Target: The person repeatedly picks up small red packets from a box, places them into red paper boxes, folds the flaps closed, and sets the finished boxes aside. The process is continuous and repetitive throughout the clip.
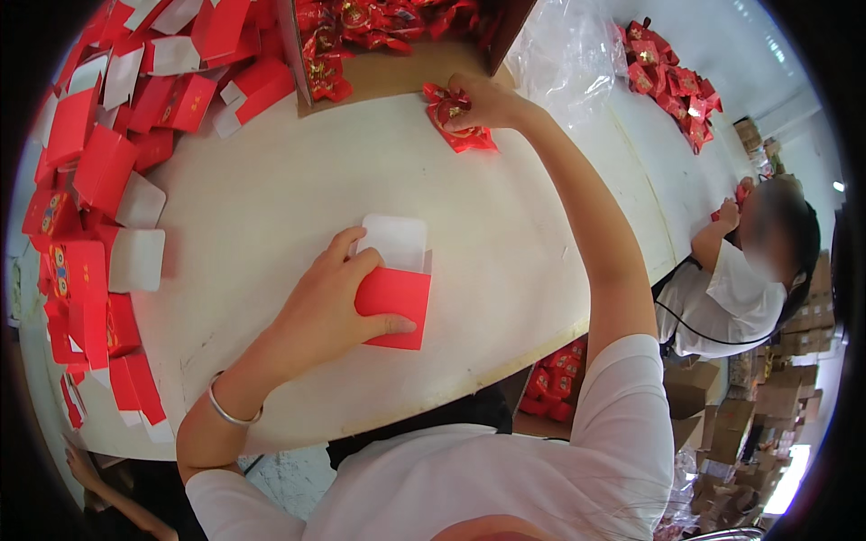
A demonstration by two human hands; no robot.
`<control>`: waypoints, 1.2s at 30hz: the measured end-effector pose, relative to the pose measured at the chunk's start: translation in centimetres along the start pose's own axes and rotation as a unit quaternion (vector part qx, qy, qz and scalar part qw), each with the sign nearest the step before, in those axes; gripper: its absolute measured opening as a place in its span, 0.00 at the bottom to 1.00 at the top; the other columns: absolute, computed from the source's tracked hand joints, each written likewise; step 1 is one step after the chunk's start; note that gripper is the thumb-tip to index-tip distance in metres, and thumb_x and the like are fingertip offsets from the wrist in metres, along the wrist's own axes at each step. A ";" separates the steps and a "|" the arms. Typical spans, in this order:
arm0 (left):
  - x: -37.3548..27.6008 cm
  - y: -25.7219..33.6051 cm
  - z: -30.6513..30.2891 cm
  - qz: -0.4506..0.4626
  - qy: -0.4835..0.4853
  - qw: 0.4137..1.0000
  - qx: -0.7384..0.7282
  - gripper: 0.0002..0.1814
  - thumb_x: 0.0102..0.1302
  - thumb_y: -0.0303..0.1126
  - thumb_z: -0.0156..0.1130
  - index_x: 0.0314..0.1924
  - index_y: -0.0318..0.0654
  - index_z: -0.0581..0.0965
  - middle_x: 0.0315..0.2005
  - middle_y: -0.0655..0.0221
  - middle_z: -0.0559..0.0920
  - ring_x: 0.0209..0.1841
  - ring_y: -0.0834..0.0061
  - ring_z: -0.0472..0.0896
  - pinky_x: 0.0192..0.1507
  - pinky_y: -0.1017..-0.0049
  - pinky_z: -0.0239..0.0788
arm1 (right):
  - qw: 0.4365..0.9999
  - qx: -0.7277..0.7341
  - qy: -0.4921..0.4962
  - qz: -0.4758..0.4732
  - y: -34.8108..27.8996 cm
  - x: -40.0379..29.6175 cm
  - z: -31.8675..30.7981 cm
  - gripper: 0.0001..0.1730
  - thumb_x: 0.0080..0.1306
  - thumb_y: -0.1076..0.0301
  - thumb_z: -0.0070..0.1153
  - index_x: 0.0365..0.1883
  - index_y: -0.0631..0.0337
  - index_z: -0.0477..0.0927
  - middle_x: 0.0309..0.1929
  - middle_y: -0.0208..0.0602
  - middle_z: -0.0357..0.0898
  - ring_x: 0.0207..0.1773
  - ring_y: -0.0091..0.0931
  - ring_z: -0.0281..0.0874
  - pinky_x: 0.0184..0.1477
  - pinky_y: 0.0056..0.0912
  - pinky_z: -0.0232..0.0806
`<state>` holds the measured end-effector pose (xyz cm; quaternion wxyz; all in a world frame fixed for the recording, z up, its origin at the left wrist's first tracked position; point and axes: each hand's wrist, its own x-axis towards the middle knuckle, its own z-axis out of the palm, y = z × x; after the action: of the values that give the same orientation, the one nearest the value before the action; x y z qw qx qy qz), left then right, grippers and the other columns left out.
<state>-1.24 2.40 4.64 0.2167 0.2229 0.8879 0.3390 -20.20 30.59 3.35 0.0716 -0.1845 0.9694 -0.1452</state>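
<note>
My left hand [338, 297] grips a small red paperboard box [402, 308] on the white table [284, 169]. Its white inner flap [396, 240] stands out at the far end, and my thumb presses the red face. Farther off, my right hand [490, 101] pinches a shiny red foil packet [467, 135] with gold print. That packet is just in front of an open cardboard carton [399, 71], which holds several similar foil packets [379, 24].
Many red boxes with white flaps [101, 162] are heaped along the left. Clear plastic film [561, 61] lies beside the carton. Small red packages [676, 81] are piled at far right, near a co-worker [737, 270]. A carton of red items [555, 379] stands below the table edge. Another person's hand [81, 466] shows lower left.
</note>
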 end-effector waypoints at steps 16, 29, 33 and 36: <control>2.2 -3.6 3.9 0.175 0.403 0.896 0.062 0.49 0.41 0.35 0.76 0.62 0.42 0.58 0.57 0.57 0.66 0.55 0.57 0.69 0.53 0.60 0.64 | 0.735 0.651 0.151 -0.111 -12.9 -13.7 -0.3 0.22 0.59 0.66 0.62 0.48 0.65 0.70 0.43 0.36 0.76 0.45 0.25 0.77 0.50 0.29 0.72; 2.6 -4.6 4.8 0.205 0.390 0.896 -0.056 0.43 0.43 0.32 0.75 0.55 0.41 0.57 0.50 0.59 0.71 0.46 0.60 0.76 0.44 0.68 0.72 | 0.903 0.002 0.372 -0.217 -15.4 -13.0 2.5 0.26 0.46 0.67 0.68 0.42 0.58 0.71 0.25 0.33 0.73 0.28 0.31 0.71 0.28 0.31 0.64; 2.9 -5.6 5.2 0.183 0.385 0.902 -0.064 0.43 0.44 0.32 0.75 0.55 0.41 0.57 0.50 0.59 0.70 0.47 0.61 0.76 0.44 0.69 0.72 | 0.894 -0.097 0.360 -0.251 -15.1 -12.9 1.5 0.20 0.48 0.69 0.63 0.40 0.57 0.71 0.22 0.31 0.69 0.26 0.30 0.69 0.27 0.32 0.64; 3.0 -5.1 5.1 0.220 0.386 0.894 -0.060 0.43 0.44 0.31 0.75 0.55 0.42 0.57 0.49 0.58 0.70 0.47 0.62 0.75 0.44 0.70 0.72 | 0.877 -0.211 0.353 -0.248 -15.6 -13.2 2.3 0.17 0.47 0.70 0.60 0.37 0.57 0.71 0.22 0.31 0.70 0.27 0.28 0.70 0.28 0.30 0.64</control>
<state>-2.16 3.20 -3.06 -0.2101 0.2508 0.8080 0.4900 -2.32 21.12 7.13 -0.3549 -0.3663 0.8601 -0.0055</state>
